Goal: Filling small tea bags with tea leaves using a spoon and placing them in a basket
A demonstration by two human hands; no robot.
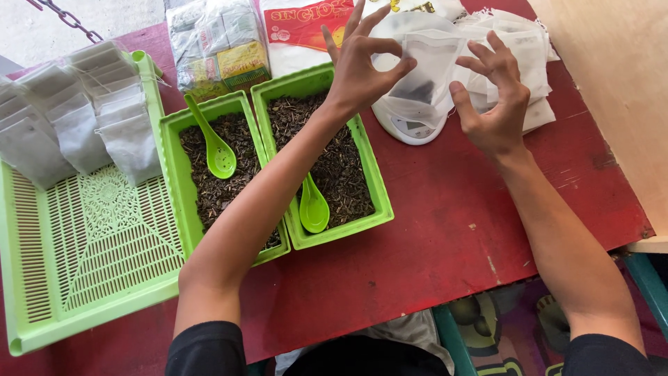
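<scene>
Fingers (400,68) of the left hand (358,66) pinch the upper left edge of a small white filter bag (428,66): thumb and index finger are pressed together on it, and the other fingers are spread upward. Fingers (480,52) of the right hand (495,104) are curled and a little apart; the index finger and thumb touch the right side of the same bag, but I cannot tell if they really grip it. Some dark tea is visible inside the bag through the thin material. The bag is held just above a white kitchen scale (410,127), which stands on the red desk (431,230) at the far side.

Behind the scale lies a pile of empty white bags (525,52). To the left of the scale stand two green trays side by side, touching. Right green tray (379,202) holds dark loose tea and a green spoon (313,205); the left forearm passes over this tray. Left green tray (170,174) also holds tea, with a second green spoon (214,143) lying on top. Further left is a large flat green basket (90,264) with a pattern of holes, and several filled white bags (76,118) lie in a row at its far end. Packages of tea (223,42) rest behind the trays.
</scene>
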